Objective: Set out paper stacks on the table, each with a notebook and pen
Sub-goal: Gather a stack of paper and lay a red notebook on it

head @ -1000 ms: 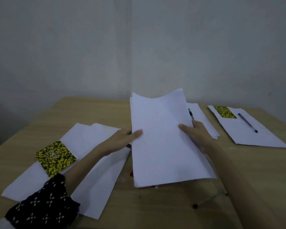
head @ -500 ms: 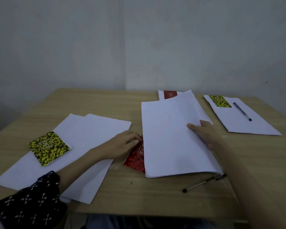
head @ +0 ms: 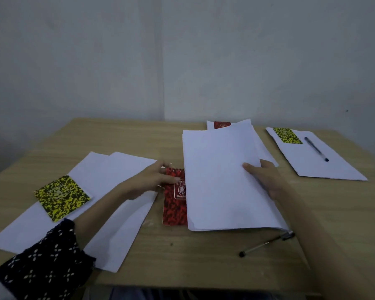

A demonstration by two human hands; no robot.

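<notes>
A thick white paper stack (head: 221, 180) lies mid-table, my right hand (head: 266, 178) gripping its right edge, thumb on top. Partly under its left edge lies a red spiral notebook (head: 174, 204); my left hand (head: 154, 180) holds its top end. On the left, loose sheets (head: 108, 176) carry a yellow-black notebook (head: 62, 197). A black pen (head: 266, 244) lies near the front edge, its cap under the stack's corner. At the far right a paper stack (head: 325, 163) bears a yellow-black notebook (head: 287, 135) and a blue pen (head: 316, 148).
Behind the middle stack another paper pile (head: 266, 152) shows, with a second red notebook (head: 222, 124) at its far end. The wooden table (head: 117, 135) stands against a grey wall; its front edge runs close to my body.
The middle stack has come down from a lifted, tilted hold to lie flat. My left hand left its edge and went to the red notebook, now more exposed. The pens came into view.
</notes>
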